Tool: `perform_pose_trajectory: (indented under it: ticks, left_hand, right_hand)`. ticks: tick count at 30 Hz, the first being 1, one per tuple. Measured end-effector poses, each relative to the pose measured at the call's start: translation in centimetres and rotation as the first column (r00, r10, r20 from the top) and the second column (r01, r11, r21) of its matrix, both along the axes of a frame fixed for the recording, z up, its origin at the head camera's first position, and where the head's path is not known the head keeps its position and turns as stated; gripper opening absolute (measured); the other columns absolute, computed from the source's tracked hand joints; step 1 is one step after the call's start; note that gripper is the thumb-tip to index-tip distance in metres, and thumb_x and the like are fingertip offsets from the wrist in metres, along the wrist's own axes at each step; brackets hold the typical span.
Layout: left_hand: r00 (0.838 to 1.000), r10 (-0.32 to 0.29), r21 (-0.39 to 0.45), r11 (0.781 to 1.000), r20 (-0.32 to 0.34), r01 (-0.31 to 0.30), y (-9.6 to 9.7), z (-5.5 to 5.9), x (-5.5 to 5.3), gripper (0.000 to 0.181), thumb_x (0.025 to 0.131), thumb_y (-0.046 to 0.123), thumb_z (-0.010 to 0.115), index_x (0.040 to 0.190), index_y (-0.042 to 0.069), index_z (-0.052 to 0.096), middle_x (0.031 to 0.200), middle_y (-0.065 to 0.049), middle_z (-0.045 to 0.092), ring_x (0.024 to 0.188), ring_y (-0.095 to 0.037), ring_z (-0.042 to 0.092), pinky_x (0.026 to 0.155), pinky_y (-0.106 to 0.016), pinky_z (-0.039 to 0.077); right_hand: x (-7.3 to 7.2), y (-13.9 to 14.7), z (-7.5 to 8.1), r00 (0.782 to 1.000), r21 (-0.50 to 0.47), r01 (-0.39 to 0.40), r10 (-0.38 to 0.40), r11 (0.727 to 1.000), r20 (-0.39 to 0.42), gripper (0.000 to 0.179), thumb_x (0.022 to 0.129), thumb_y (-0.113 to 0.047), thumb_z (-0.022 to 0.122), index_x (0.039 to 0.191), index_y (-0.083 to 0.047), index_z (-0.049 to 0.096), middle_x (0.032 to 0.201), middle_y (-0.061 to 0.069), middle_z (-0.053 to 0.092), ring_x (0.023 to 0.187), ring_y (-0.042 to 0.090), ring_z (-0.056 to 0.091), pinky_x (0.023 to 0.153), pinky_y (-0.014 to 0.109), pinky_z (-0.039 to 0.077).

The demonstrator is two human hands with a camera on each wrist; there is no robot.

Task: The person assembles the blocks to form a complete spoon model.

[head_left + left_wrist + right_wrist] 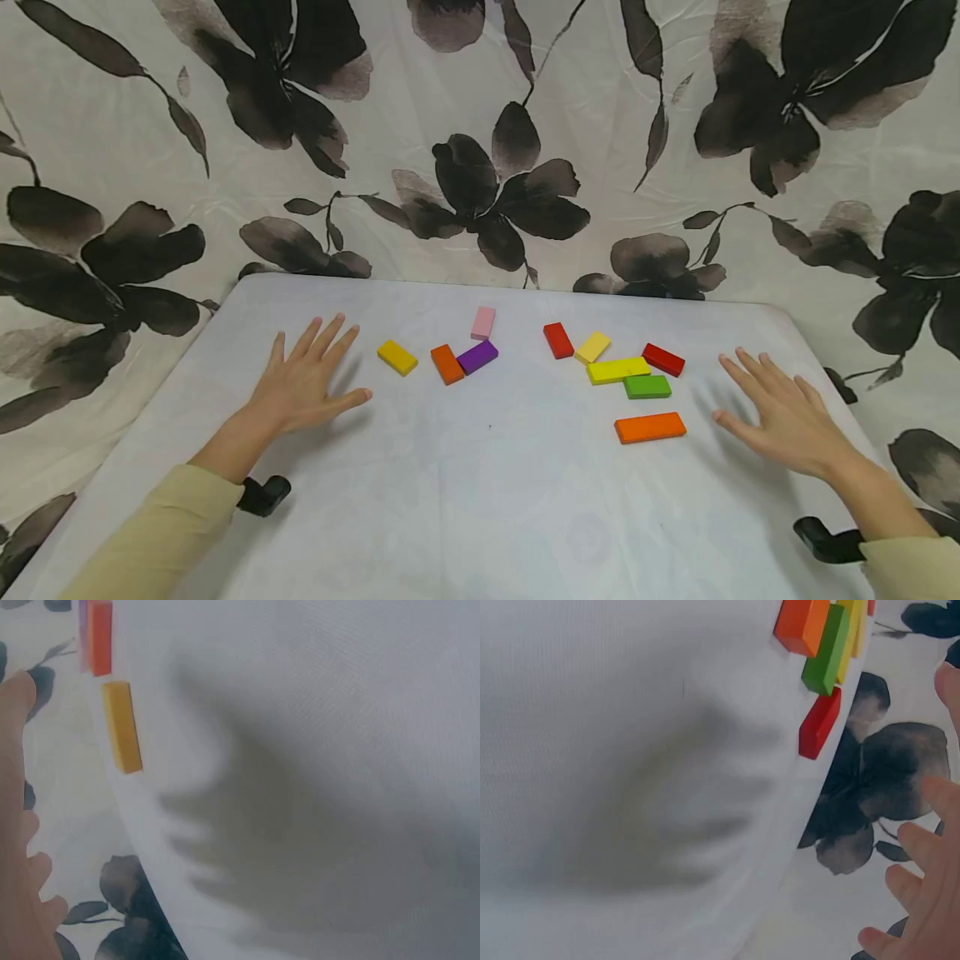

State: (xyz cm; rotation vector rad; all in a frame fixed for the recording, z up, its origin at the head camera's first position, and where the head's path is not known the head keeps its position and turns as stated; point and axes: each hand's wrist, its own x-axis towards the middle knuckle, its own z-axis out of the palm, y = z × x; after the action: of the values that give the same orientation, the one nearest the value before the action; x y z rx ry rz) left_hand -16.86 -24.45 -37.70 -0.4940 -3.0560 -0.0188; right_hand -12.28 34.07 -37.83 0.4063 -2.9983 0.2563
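My left hand (303, 385) hovers over the left of the table, fingers spread, holding nothing. Nearest to it lies a yellow block (397, 357); beyond that are an orange block (447, 364), a purple block (477, 357) and a pink block (483, 323). On the right, my right hand (787, 417) is also raised with fingers apart and holds nothing. Beside it lie a dark red block (663, 360), a green block (647, 387) and a longer orange block (650, 427). A bright yellow block (618, 371) touches the green one. Shadows of both hands show in the wrist views.
A red block (558, 341) and a pale yellow block (593, 347) lie at the back, right of centre. The white table (450, 517) ends at a far edge, behind which hangs a floral cloth (637, 100). Black wrist straps (264, 496) show at the sleeves.
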Motion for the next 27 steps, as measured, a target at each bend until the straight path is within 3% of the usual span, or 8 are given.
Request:
perform_pose_trajectory:
  ticks: [5,10,16,27]
  left_hand:
    - [1.0,-0.02,0.023,1.0,-0.011,0.02,0.5,-0.4,-0.2,0.094,0.078,0.07,0.047,0.148,0.013,0.02,0.154,-0.013,0.012,0.138,-0.039,0.013,0.102,-0.068,0.008]
    - [0.999,-0.037,0.047,0.998,-0.023,0.038,1.1,-0.8,-0.5,0.093,0.077,0.069,0.051,0.147,0.014,0.022,0.153,-0.013,0.014,0.138,-0.039,0.015,0.103,-0.067,0.012]
    - [0.999,-0.043,0.073,0.996,-0.03,0.045,1.9,-1.4,-0.8,0.093,0.076,0.066,0.055,0.146,0.014,0.024,0.153,-0.012,0.016,0.137,-0.038,0.016,0.103,-0.065,0.015]
    - [0.998,-0.055,0.194,0.979,-0.032,0.06,4.0,-2.0,-1.4,0.087,0.076,0.056,0.063,0.143,0.01,0.032,0.149,-0.013,0.025,0.134,-0.037,0.026,0.104,-0.058,0.022]
  right_hand:
    - [0.0,-0.5,-0.2,0.997,0.003,-0.06,0.06,0.998,-0.052,0.077,0.08,-0.041,0.065,0.144,-0.014,0.031,0.144,0.021,0.032,0.129,0.047,0.028,0.09,0.071,0.023]
    - [0.0,-1.2,-0.2,0.992,-0.001,-0.099,0.098,0.995,-0.078,0.075,0.077,-0.038,0.07,0.14,-0.011,0.038,0.14,0.022,0.038,0.121,0.048,0.037,0.084,0.071,0.032]
    - [0.0,-2.0,-0.3,0.99,-0.027,-0.124,0.122,0.992,-0.071,0.075,0.076,-0.032,0.073,0.14,-0.011,0.039,0.138,0.022,0.04,0.117,0.047,0.04,0.081,0.069,0.036]
    - [0.0,-3.5,-1.0,0.98,-0.094,-0.193,0.188,0.977,-0.06,0.074,0.072,-0.019,0.075,0.138,-0.008,0.041,0.134,0.021,0.044,0.115,0.04,0.044,0.086,0.062,0.04]
